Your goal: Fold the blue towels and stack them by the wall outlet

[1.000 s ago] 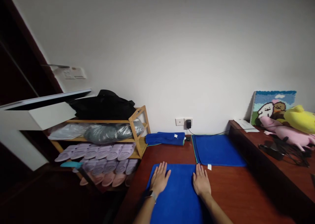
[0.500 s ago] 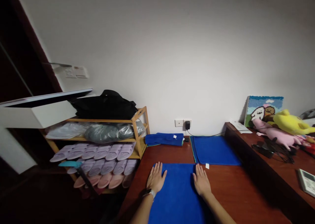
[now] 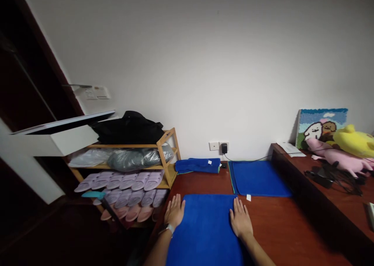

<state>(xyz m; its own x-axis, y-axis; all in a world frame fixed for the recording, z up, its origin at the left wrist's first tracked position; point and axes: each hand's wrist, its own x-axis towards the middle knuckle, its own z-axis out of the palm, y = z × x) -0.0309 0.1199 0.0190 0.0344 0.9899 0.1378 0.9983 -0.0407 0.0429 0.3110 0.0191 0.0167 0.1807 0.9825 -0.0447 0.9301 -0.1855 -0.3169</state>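
A blue cloth (image 3: 209, 231) lies flat on the reddish-brown table (image 3: 274, 223), its far edge straight across. My left hand (image 3: 174, 211) rests open at the cloth's left edge, fingers pointing away from me, with a watch on the wrist. At the right edge my right hand (image 3: 241, 218) lies open and flat, its fingertips near the far right corner. Neither hand holds anything. Behind them is a rolled blue cloth (image 3: 197, 165) near the wall. Another folded blue cloth (image 3: 260, 178) with a white tag lies to the back right.
Left of the table stands a wooden rack (image 3: 163, 156) with slippers (image 3: 140, 181) and a black bag (image 3: 130, 129). A black plug (image 3: 224, 148) sits in the wall socket, its cable running right. Plush toys (image 3: 336, 156) and a picture (image 3: 321, 125) occupy the raised right surface.
My left hand has moved left, from on the cloth to its left edge. My right hand has stayed at the right edge. The view has shifted slightly.
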